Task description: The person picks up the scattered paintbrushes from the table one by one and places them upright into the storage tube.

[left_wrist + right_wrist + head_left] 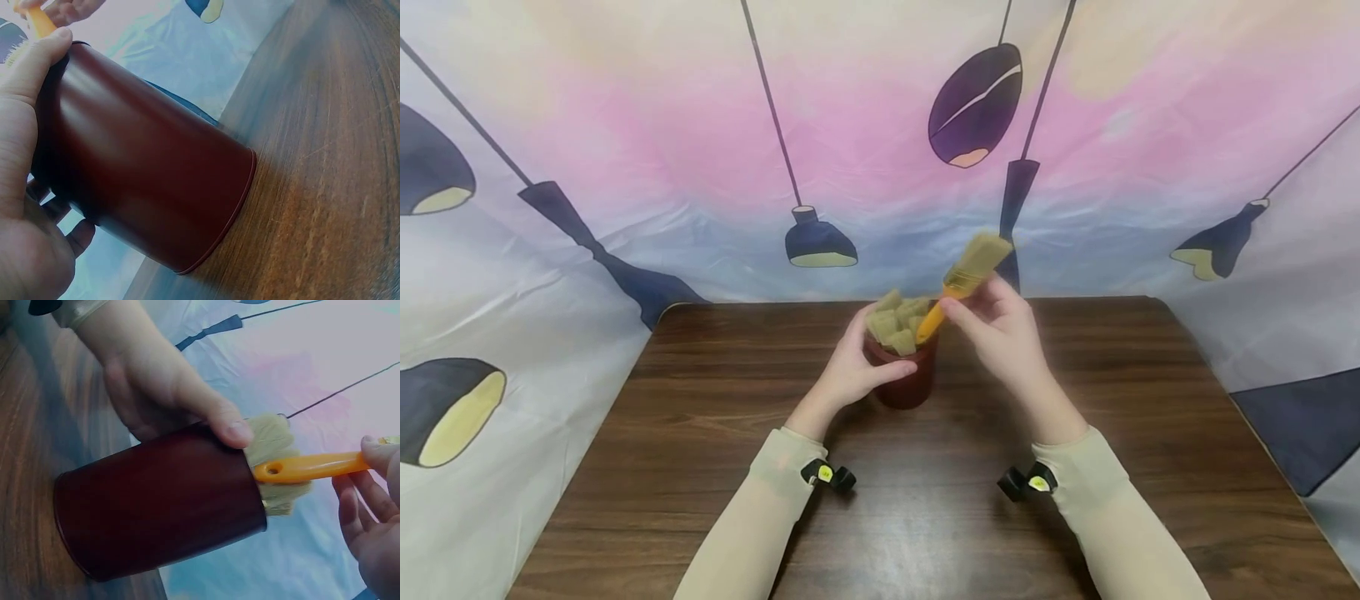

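Note:
A dark red cylindrical cup stands at the far middle of the table. My left hand grips it near the rim, thumb across the near side and the other fingers round the back. Several brushes with pale bristles fill the cup, bristles up; their handles are hidden inside. Between thumb and fingers, my right hand pinches a paintbrush with an orange handle. Its bristles point up and to the right, while the handle's holed end is right at the cup's rim.
The dark wood-grain table ends close behind the cup. Beyond it hangs a pastel cloth printed with dark lamps. Each wrist wears a small black camera on a band, such as the left one.

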The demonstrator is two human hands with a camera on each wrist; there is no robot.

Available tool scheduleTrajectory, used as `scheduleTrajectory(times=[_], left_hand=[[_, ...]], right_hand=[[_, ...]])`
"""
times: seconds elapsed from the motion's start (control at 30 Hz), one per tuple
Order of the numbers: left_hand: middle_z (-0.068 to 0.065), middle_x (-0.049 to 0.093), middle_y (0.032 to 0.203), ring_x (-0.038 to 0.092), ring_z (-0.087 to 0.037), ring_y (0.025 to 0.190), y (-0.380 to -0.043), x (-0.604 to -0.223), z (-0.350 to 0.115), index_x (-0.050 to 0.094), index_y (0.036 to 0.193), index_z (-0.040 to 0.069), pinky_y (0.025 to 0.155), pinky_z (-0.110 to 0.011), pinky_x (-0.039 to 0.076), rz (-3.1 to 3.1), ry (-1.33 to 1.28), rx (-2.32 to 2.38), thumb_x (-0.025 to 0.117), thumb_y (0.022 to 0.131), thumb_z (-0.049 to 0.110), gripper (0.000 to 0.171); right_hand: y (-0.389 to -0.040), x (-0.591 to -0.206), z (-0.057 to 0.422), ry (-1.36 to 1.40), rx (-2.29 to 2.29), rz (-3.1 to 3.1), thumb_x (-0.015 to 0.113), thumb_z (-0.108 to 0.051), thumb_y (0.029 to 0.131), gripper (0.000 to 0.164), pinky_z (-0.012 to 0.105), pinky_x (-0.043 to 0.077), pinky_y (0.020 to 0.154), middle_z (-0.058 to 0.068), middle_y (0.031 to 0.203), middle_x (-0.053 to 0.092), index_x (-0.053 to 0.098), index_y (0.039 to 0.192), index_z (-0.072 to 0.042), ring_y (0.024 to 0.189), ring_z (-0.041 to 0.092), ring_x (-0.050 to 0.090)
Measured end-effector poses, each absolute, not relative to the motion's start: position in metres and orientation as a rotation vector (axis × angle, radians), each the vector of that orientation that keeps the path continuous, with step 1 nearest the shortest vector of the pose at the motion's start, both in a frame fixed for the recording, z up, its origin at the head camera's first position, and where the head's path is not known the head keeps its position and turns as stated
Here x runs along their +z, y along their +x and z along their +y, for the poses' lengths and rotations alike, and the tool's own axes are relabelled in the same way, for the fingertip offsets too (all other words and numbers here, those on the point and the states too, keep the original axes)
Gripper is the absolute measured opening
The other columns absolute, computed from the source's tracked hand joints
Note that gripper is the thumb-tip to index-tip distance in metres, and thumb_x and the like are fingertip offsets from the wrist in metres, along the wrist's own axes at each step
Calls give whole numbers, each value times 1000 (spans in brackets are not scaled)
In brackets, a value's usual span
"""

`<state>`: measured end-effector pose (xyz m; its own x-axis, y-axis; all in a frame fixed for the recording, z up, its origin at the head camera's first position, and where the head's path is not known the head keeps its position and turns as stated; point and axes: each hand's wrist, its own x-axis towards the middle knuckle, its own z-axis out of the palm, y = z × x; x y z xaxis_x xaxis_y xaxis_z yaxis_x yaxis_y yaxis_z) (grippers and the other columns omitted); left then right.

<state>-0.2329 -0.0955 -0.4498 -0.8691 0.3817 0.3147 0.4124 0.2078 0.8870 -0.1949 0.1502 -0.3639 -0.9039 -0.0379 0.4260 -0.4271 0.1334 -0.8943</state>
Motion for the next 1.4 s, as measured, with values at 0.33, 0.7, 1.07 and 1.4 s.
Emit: scheduleTrajectory(times=[0.33, 0.7, 1.07, 1.4], left_hand=[[4, 44, 167, 45, -19, 149, -233, -447, -97, 37, 169, 34, 126, -55, 33, -2448, -757, -1776, 95, 85, 31, 103], [0, 46, 164, 47, -21, 146, -236, -450, -95, 37, 169, 27, 122, -54, 38, -2458, -740, -1755, 95, 84, 35, 102], [6, 41, 170, 46, -19, 147, -237, -452, -92, 38, 169, 24, 120, -52, 41, -2414, -796, -1737, 94, 84, 24, 102], [-9, 38, 173, 41, -28, 152, -223, -429, -89, 36, 169, 10, 124, -58, 34, -2436, -758, -1792, 90, 85, 12, 100]], right_hand=[[-204, -371, 142, 522, 1485, -2281, 86, -14, 97, 23, 47, 63, 87, 11, 99, 79, 76, 116, -5, 95, 27, 78], [-215, -391, 139, 682, 1300, -2339, 93, -11, 89, 23, 42, 58, 82, 11, 105, 69, 77, 103, -3, 93, 30, 69], [-214, -391, 140, 775, 1384, -2196, 89, -11, 93, 33, 41, 54, 84, 5, 110, 69, 78, 125, -12, 101, 21, 63], [-213, -396, 140, 758, 1367, -2191, 84, -8, 97, 12, 38, 56, 92, 3, 107, 71, 82, 108, -11, 105, 19, 66]])
